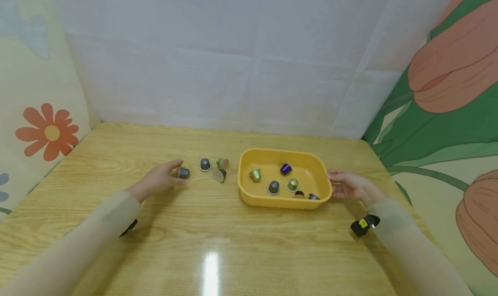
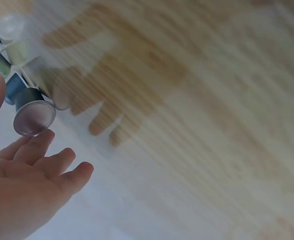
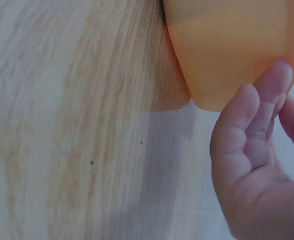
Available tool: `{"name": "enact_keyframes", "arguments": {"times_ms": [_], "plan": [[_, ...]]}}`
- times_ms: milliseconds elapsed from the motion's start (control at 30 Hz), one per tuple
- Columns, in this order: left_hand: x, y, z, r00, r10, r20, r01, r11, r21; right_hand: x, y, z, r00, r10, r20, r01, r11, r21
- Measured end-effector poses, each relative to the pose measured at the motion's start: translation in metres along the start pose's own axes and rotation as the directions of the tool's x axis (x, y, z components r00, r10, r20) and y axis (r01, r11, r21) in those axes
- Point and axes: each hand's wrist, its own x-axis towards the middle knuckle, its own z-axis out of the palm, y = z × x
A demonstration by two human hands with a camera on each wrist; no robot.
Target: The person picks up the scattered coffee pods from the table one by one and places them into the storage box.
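Note:
In the head view my left hand reaches around a dark grey coffee capsule lying on its side. The left wrist view shows this capsule between thumb and fingers, its foil lid toward the camera. A gap separates the thumb from it; a fingertip is close to its rim. My right hand rests its extended fingers against the right end of a yellow plastic basket. Its fingers lie on the outer wall in the right wrist view. Several capsules lie inside the basket, including a purple one and a green one.
Between left hand and basket stand an upright dark capsule, a tipped green capsule and a tipped dark capsule. All rest on a wooden table. A white cloth hangs behind.

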Motion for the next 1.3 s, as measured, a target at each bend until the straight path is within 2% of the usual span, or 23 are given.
{"name": "enact_keyframes", "arguments": {"times_ms": [333, 833, 1300], "plan": [[0.003, -0.004, -0.003, 1.000, -0.006, -0.017, 0.007, 0.999, 0.053, 0.000, -0.001, 0.000, 1.000, 0.003, -0.008, -0.003, 1.000, -0.006], [0.002, -0.006, -0.002, 0.999, -0.020, -0.029, 0.020, 1.000, 0.007, 0.000, -0.001, 0.000, 1.000, 0.003, 0.004, -0.003, 1.000, -0.001], [0.000, 0.007, 0.001, 0.999, -0.043, -0.033, 0.040, 0.996, -0.083, 0.000, -0.001, 0.000, 1.000, -0.006, 0.004, 0.006, 1.000, -0.014]]}}
